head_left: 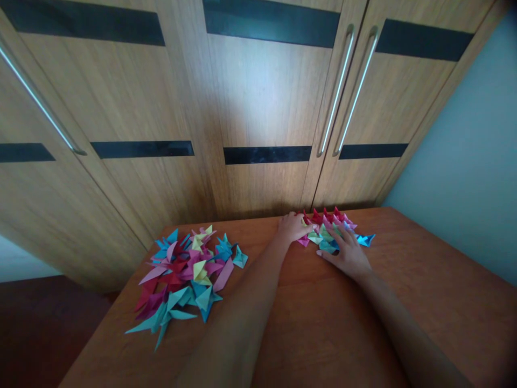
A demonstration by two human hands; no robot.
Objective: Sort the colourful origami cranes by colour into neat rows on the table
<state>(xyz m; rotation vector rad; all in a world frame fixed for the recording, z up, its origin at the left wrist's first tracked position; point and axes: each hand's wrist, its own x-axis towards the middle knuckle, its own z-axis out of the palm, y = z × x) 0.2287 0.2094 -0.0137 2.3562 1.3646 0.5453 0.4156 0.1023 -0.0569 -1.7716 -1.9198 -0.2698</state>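
Folded paper cranes (327, 220) stand close together in short rows of red, pink, pale green and blue near the table's back edge. At the left end of these rows is my left hand (291, 227), its thumb and fingers apart and touching the end cranes. A bit of yellow paper shows beside its thumb. My right hand (348, 256) lies over the front of the rows with spread fingers, resting against the pale green and blue cranes. A bright blue crane (365, 240) sits just right of it. Some cranes are partly hidden behind my fingers.
A loose heap of colourful folded paper cranes (181, 269) lies on the left of the wooden table (315, 334). Behind the table stands a wooden wardrobe (258, 97) with metal handles (337, 91) and dark panels. A pale wall (464, 161) is on the right.
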